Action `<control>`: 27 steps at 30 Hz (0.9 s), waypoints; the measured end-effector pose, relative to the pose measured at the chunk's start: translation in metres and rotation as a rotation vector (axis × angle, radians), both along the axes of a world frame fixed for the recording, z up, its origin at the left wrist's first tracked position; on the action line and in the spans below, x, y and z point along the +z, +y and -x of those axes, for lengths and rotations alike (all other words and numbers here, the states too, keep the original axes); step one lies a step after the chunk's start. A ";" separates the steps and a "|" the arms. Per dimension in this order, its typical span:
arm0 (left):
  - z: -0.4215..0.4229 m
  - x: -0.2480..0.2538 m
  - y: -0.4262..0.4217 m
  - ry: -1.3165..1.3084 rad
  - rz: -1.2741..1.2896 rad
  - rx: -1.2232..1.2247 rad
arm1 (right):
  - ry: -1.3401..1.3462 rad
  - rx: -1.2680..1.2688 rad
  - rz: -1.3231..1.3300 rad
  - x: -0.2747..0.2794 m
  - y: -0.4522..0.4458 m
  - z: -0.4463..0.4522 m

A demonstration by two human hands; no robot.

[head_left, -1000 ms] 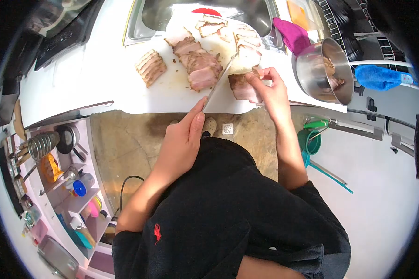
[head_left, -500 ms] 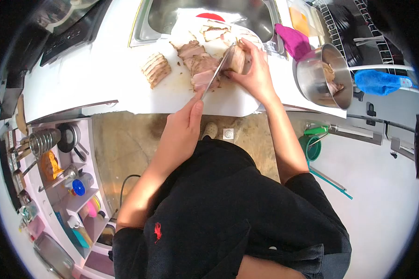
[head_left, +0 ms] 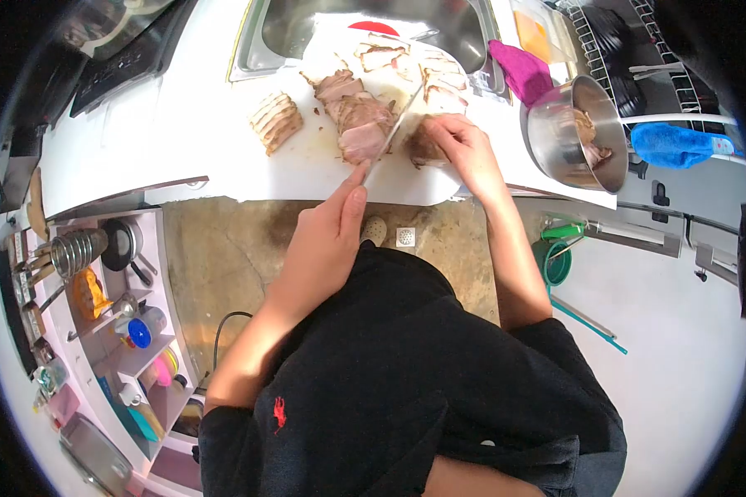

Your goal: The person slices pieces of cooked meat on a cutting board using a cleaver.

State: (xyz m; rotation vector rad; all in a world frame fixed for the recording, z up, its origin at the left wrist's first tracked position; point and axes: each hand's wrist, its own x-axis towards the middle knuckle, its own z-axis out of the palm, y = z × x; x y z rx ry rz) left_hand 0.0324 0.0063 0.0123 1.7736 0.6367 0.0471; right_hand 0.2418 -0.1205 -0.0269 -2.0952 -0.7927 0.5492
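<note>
My left hand (head_left: 327,236) is closed around the handle of a knife (head_left: 396,131), its blade slanting up and to the right over a white cutting board (head_left: 311,170). With bent fingers, my right hand (head_left: 470,156) grips a chunk of cooked meat (head_left: 425,152) just right of the blade. On the blade's other side lies a heap of sliced meat (head_left: 358,124). A row of pale-edged meat slices (head_left: 276,123) sits farther left. More slices (head_left: 381,55) are spread at the back of the board, near the sink.
Behind the board is a steel sink (head_left: 278,37). A steel pot (head_left: 547,137) with meat in it stands at the right counter edge, beside a magenta cloth (head_left: 520,74) and a blue cloth (head_left: 671,147). Shelves (head_left: 141,356) with kitchenware are at lower left.
My right hand has come down toward me with the meat chunk, which now lies lower on the board. Slices at the back right are uncovered. The knife has shifted slightly right.
</note>
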 end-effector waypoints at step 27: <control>0.011 0.006 -0.035 0.074 -0.153 -0.108 | -0.460 -0.502 -0.441 -0.045 0.026 0.039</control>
